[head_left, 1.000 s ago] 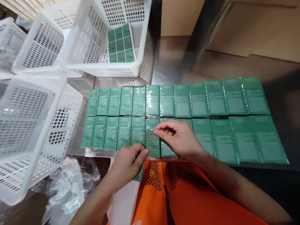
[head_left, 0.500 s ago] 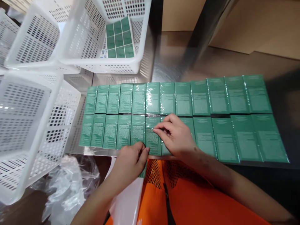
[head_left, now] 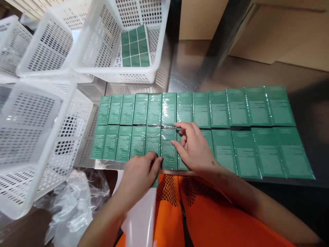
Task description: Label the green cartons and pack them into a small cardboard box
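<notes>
Head view, green boxes (head_left: 201, 110), partly under both hands (head_left: 140, 171) (head_left: 192, 145)

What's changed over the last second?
The right hand has opened: thumb and forefinger, nearly together before, are now apart, the forefinger extended toward the gap between the rows of green boxes. I can't tell whether it released anything. The left hand stays at the nearer row's edge; boxes unchanged.

White baskets (head_left: 128, 71) at left, crumpled clear plastic (head_left: 73, 202) lower left, cardboard (head_left: 280, 32) upper right
</notes>
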`<state>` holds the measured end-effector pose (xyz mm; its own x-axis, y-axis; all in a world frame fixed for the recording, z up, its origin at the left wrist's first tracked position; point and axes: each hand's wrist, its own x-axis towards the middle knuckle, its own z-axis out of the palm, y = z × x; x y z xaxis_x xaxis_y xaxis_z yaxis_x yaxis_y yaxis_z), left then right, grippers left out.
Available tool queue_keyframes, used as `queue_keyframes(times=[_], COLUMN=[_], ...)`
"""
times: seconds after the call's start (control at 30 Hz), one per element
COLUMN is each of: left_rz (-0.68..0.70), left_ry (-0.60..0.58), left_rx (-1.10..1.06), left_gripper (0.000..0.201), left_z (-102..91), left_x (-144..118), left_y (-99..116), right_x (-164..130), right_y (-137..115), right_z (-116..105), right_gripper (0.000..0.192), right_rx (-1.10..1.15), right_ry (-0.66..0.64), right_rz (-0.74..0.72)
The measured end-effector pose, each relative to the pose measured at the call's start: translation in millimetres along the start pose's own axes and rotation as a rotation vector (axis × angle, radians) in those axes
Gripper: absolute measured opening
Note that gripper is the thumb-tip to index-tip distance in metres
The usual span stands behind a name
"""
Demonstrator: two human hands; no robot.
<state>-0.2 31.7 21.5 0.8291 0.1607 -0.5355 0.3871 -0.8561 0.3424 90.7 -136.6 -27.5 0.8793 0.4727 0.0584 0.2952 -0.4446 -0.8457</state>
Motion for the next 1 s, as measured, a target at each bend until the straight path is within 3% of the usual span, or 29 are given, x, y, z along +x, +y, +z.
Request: queue_keyframes(times=[0.1,0.2,0.3,0.43,0.53,0.63,0.7,0.77,0.83,0.9,0.97,1.0], left_rz=[-0.045,-0.124,-0.197,-0.158,-0.099,-0.083,-0.094,-0.108,-0.130,-0.147,-0.136,-0.117], left_ry=[0.340,0.707,0.884,0.834,0.693,0.538,0.467,0.438,0.443,0.466,0.515,0.542], left_rx=[-0.153,-0.239,-0.267,-0.377,-0.612,-0.838,-0.929,-0.966,-0.982,-1.007,-1.051,-1.081], left_gripper=[0.044,0.045,0.045,0.044,0.043,0.030,0.023,0.022,0.023,0.025,0.023,0.022], left_z=[-6.6,-7.7,-2.7,2.8,-0.5,-6.7,-10.0,-12.6,-15.8,-20.7,-27.7,-31.7], left_x=[-6.9,-10.5,-10.9,-14.5,-19.2,-22.7,-23.3,-22.0,-18.7,-14.1,-8.8,-6.2], left_y=[-7.9,-7.5,-3.5,-9.5,-20.7,-28.7,-31.4,-34.3,-39.6,-47.7,-56.3,-59.3], right_x=[-10.3,-22.9,-29.4,-28.9,-27.7,-25.7,-24.6,-26.9,-35.3,-48.4,-59.0,-60.5], right_y=[-14.3,-34.9,-50.1,-52.5,-46.9,-41.5,-40.0,-40.5,-41.6,-41.8,-40.3,-39.3], right_z=[-7.4,-6.6,5.5,21.9,25.1,25.5,25.8,24.9,20.4,11.2,-2.0,-9.4], right_gripper=[0.029,0.024,0.026,0.011,0.015,0.017,0.019,0.021,0.020,0.013,0.003,0.007], right_rx=[0.101,0.149,0.138,0.045,-0.106,-0.285,-0.352,-0.330,-0.245,-0.155,-0.091,-0.062], right_ry=[-0.069,-0.163,-0.166,-0.008,0.072,0.130,0.149,0.076,-0.076,-0.183,-0.174,-0.148], right_rz=[0.038,-0.015,-0.145,-0.307,-0.446,-0.591,-0.684,-0.756,-0.721,-0.568,-0.389,-0.325])
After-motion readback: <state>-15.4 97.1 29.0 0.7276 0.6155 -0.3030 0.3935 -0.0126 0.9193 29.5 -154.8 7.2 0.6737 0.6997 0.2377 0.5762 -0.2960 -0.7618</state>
